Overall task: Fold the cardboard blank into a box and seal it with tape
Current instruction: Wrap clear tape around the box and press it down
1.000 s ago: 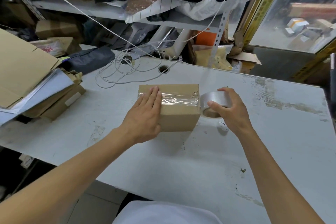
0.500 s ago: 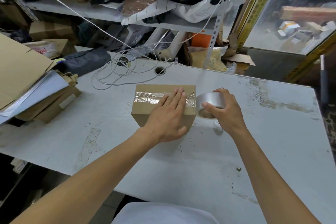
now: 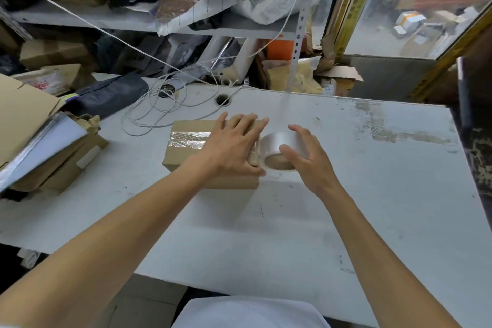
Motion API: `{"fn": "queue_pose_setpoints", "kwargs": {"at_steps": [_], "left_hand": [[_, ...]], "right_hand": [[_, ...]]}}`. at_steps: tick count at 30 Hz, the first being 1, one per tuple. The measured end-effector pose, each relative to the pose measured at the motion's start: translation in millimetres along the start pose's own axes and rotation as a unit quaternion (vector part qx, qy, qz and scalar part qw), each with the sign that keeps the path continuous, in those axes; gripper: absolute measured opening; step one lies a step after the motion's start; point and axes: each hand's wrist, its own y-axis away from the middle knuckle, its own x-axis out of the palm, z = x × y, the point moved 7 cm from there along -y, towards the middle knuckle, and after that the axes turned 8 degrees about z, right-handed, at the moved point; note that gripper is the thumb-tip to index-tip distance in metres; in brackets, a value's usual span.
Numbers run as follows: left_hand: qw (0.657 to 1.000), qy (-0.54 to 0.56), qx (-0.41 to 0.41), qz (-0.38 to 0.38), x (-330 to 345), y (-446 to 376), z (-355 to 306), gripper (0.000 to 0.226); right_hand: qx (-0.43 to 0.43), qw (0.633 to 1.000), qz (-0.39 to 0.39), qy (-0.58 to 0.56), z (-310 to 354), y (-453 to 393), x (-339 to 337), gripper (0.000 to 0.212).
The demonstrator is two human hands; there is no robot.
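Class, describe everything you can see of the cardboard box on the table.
The cardboard box is plain brown, folded and closed, resting flat on the white table. A wrinkled strip of clear tape runs along its top. The left hand lies flat, fingers spread, on its right half. The tape roll, in the right hand's grip, sits at its right edge.

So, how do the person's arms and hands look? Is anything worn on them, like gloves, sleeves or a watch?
Both arms are bare from the bottom edge of the picture to the fingertips. The left hand and the right hand wear no gloves, and no ring, watch or bracelet shows at the fingers or wrists. No sleeve reaches into view. Only a white garment shows at the bottom, over the body.
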Motion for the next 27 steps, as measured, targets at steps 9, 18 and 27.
{"fn": "queue_pose_setpoints", "kwargs": {"at_steps": [9,18,27], "left_hand": [[0.999,-0.006,0.035,-0.040,6,12,26,0.117],[0.998,-0.002,0.038,-0.053,2,15,23,0.118],[0.998,-0.012,0.036,-0.051,4,15,23,0.118]], "right_hand": [[-0.040,0.998,0.021,-0.048,-16,-8,22,0.039],[0.003,0.996,0.067,0.063,-57,-20,51,0.056],[0.184,0.944,-0.116,0.249,-130,-14,-43,0.040]]}}
